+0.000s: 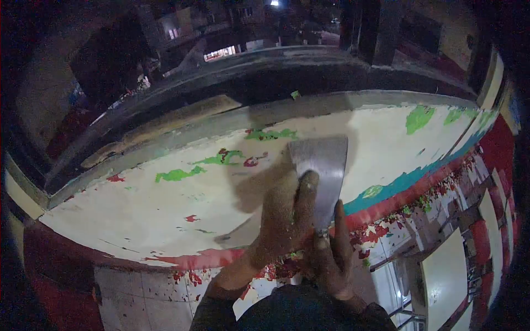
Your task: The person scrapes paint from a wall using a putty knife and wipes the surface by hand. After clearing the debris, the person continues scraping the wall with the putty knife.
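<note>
A broad metal paint scraper lies with its blade against the cream wall panel, its wide edge pointing up and away from me. My right hand is closed round the scraper's lower end, with the handle mostly hidden in it. Fingers of my left hand press on the left side of the blade. Patches of green paint and small bits of red paint remain on the panel around the blade. Teal paint runs along its lower right.
Above the panel runs a grey ledge under a dark window opening, with a piece of wood on it. Red and green paint flakes litter the tiled floor. White-topped furniture stands at lower right.
</note>
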The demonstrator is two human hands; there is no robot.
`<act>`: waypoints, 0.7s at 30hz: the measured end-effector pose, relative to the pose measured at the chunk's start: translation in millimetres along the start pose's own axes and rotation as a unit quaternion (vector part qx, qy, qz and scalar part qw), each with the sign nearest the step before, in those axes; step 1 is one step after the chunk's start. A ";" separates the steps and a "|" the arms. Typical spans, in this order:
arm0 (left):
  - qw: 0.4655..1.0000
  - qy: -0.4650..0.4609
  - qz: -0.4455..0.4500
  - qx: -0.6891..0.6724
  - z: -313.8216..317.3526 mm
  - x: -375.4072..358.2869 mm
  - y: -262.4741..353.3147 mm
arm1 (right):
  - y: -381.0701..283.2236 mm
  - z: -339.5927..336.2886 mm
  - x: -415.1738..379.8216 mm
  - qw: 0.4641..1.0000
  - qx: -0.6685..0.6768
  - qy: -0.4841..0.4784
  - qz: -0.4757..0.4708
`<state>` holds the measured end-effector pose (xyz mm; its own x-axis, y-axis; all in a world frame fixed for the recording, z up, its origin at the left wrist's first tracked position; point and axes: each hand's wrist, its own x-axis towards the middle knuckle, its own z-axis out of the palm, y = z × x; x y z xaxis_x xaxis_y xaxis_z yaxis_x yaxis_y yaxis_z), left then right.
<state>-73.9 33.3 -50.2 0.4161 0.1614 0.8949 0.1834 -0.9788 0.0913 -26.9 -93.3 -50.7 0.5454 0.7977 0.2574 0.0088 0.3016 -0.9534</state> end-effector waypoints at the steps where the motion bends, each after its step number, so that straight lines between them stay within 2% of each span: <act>1: 1.000 -0.008 -0.011 -0.003 0.6 2.0 -0.4 | -0.1 0.0 -0.2 1.000 0.014 0.002 0.008; 2: 1.000 -0.016 -0.022 -0.007 1.2 3.9 -0.8 | 2.1 -0.9 0.3 1.000 0.026 0.002 0.014; 3: 0.994 -0.054 -0.088 -0.049 -3.7 10.1 3.6 | 4.8 -1.6 -0.5 0.999 0.039 0.004 0.026; 5: 0.991 -0.063 -0.105 -0.045 -4.4 10.9 5.5 | 6.8 -2.0 5.0 1.000 0.022 -0.002 0.002; 6: 0.998 -0.028 -0.054 0.004 -2.5 11.3 2.8 | 6.2 -2.9 8.4 1.000 0.011 -0.009 -0.014; 8: 0.991 -0.040 -0.110 -0.066 -5.2 18.1 3.7 | 0.2 -1.5 1.0 0.999 -0.025 0.008 -0.018; 9: 0.955 -0.085 -0.216 -0.185 -11.7 26.7 8.7 | -1.5 -1.2 2.8 1.000 -0.019 0.007 -0.015; 11: 0.946 -0.090 -0.234 -0.205 -12.4 29.0 8.9 | -4.2 -1.6 9.5 1.000 0.017 -0.003 0.003; 12: 0.982 -0.051 -0.148 -0.110 -8.0 24.9 4.9 | -4.3 -2.7 10.6 0.999 0.045 -0.011 0.021; 14: 0.987 -0.031 -0.123 -0.101 -5.8 22.1 6.7 | -1.5 -8.5 4.0 1.000 -0.002 -0.010 0.006; 16: 0.930 -0.072 -0.236 -0.272 -9.7 25.9 12.3 | 0.8 -9.8 2.5 0.999 -0.034 -0.006 -0.013; 18: 0.971 0.004 -0.169 -0.169 -3.4 29.9 8.7 | 3.5 -9.8 3.4 0.998 -0.058 0.003 -0.022; 20: 0.963 -0.006 -0.208 -0.171 -6.8 32.7 11.7 | -2.1 -10.4 8.0 0.998 -0.060 -0.009 -0.025; 21: 0.934 -0.042 -0.275 -0.223 -14.1 37.4 16.1 | -5.0 -11.9 11.0 0.997 -0.063 -0.018 -0.029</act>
<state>-68.0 21.8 -9.0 0.4400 0.6464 0.6233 0.0091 -0.6973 0.7167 -11.0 -92.4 -45.0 0.5108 0.7994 0.3164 0.1464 0.2817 -0.9483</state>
